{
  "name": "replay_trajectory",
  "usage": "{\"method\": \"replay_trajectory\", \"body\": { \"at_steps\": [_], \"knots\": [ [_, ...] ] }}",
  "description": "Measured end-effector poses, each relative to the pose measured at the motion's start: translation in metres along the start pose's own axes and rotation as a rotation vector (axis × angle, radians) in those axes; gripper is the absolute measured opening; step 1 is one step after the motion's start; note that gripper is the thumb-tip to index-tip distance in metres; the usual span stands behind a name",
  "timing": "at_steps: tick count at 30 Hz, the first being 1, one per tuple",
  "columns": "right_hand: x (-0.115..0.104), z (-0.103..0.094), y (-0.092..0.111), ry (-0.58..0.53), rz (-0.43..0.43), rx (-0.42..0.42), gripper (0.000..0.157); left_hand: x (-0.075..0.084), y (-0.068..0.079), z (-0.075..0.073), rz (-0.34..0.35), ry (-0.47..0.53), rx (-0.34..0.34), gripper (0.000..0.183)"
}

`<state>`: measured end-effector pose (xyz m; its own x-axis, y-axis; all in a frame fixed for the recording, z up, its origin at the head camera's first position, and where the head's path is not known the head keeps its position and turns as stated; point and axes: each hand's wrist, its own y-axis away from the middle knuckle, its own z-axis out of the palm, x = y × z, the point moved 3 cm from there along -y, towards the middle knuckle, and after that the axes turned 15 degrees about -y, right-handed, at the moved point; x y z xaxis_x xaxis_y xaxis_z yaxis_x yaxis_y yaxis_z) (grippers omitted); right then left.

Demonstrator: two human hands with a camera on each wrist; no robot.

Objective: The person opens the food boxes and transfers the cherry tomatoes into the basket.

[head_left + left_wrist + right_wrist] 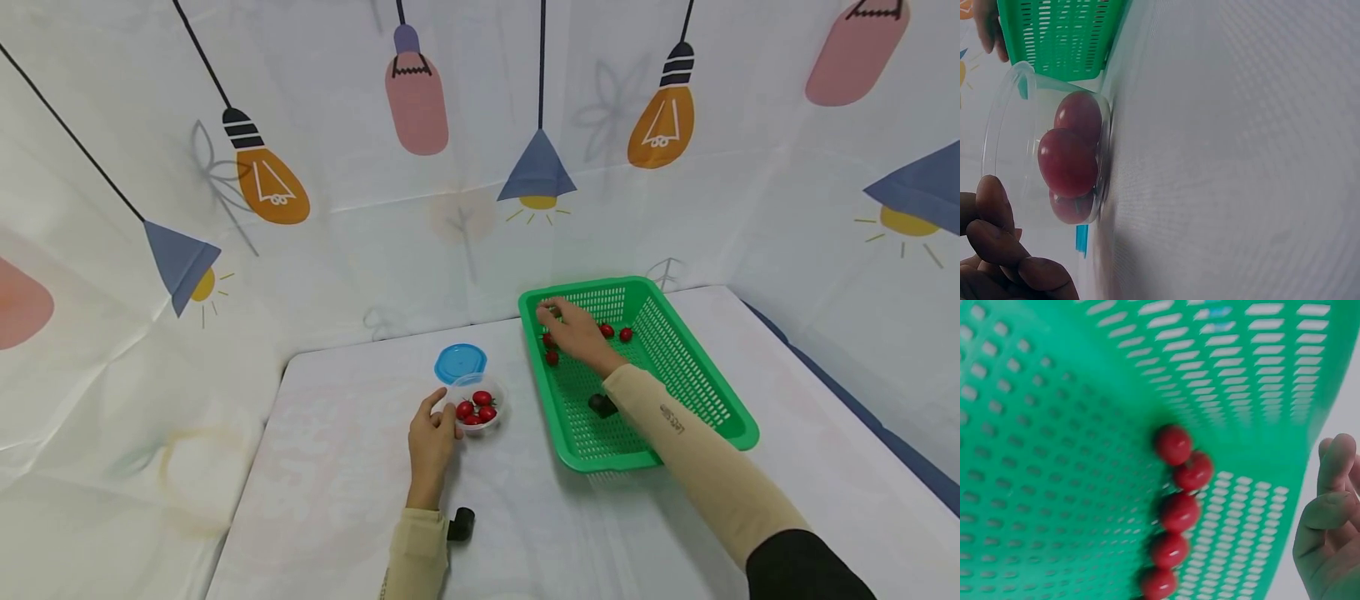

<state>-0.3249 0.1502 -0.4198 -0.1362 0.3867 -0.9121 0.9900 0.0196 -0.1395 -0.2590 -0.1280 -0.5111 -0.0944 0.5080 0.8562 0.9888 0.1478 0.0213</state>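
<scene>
My left hand [433, 442] is at the near left side of a clear round plastic container [501, 417], and its thumb and a finger pinch the rim. Several red cherry tomatoes [482, 398] lie inside, shown larger as tomatoes [1067, 162] in the left wrist view. Over the far left part of a green basket [558, 442] is my right hand [577, 332], fingers loosely bent. No tomato shows in its fingers [1338, 462] in the right wrist view. Below it, several cherry tomatoes [1180, 512] line the basket's bottom edge.
A blue round lid [460, 363] lies just behind the container on the white-covered table [337, 467]. A small black camera [462, 523] is on the left wrist, another black camera [602, 406] on the right. Behind stands a printed cloth [480, 267].
</scene>
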Motion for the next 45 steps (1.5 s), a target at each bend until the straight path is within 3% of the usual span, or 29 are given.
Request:
{"method": "replay_trajectory", "body": {
  "at_steps": [9, 18, 28, 45],
  "knots": [
    [-0.037, 0.021, 0.006, 0.074, -0.129, -0.027, 0.043, -0.003, -0.001, 0.002, 0.015, 0.011, 0.003, 0.039],
    [-0.075, 0.042, 0.023, 0.046, -0.217, -0.066, 0.042, -0.005, -0.001, 0.002, 0.018, 0.011, 0.005, 0.039],
    [-0.096, 0.054, 0.046, -0.066, -0.18, -0.078, 0.036, -0.005, -0.001, 0.002, 0.026, 0.014, 0.011, 0.038],
    [-0.102, 0.084, 0.073, -0.191, -0.139, -0.085, 0.029, -0.005, -0.003, 0.0, 0.037, 0.027, 0.013, 0.038]
  ]
}}
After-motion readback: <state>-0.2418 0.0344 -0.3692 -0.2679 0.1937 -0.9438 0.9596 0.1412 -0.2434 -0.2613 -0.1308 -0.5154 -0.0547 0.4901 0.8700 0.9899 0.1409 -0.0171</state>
